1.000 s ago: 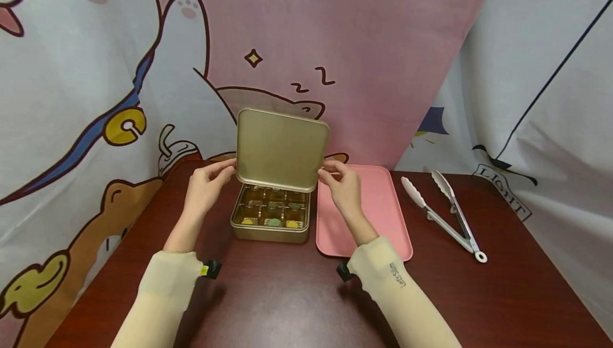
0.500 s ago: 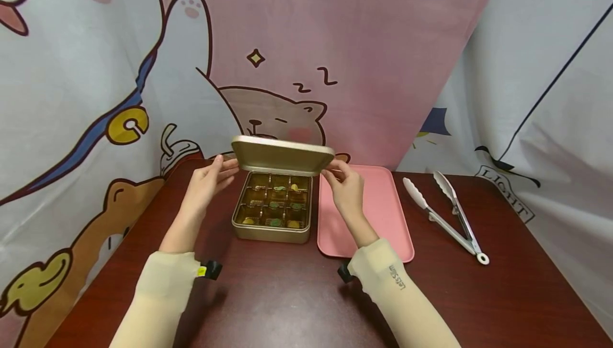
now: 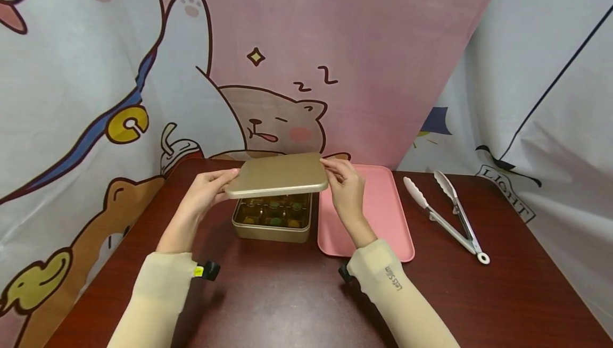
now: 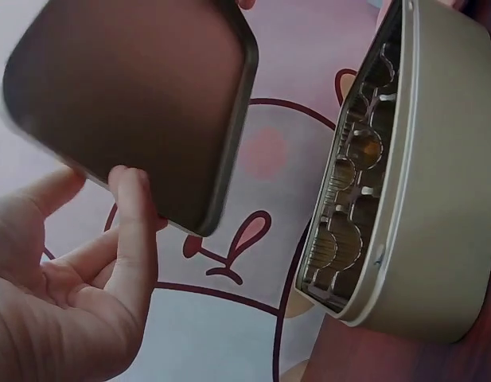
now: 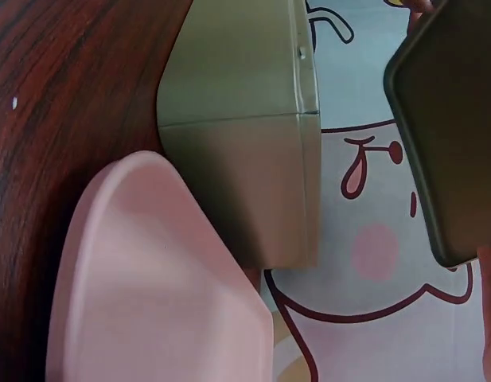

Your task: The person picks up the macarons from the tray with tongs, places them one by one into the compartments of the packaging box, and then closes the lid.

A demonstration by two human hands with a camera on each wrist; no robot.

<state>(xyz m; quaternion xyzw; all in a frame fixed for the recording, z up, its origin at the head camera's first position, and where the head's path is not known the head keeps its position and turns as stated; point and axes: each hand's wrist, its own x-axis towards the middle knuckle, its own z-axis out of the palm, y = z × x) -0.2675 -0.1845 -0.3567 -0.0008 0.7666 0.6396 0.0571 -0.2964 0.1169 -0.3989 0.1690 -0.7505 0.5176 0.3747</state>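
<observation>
A gold metal lid (image 3: 280, 172) is held in the air above a matching gold tin (image 3: 270, 233), its top face upward and its near edge lower. My left hand (image 3: 201, 193) pinches the lid's left edge between thumb and fingers. At the right edge, my right hand (image 3: 348, 193) pinches it too. The tin's rear compartments lie hidden under the lid in the head view. Its front row shows small yellow and green pieces in a clear divided insert. In the left wrist view the lid's dark underside (image 4: 142, 95) stands apart from the tin's rim (image 4: 396, 159).
A pink tray (image 3: 373, 215) lies just right of the tin, partly under my right hand. Farther right, silver tongs (image 3: 450, 229) with white tips rest spread on the dark wooden table (image 3: 287, 295). A cartoon-print cloth (image 3: 383, 60) hangs behind the table.
The lid has swung from upright, underside facing me, to nearly flat with its top showing, lower and nearer. My left hand had straight fingers half a second ago and now pinches the lid edge.
</observation>
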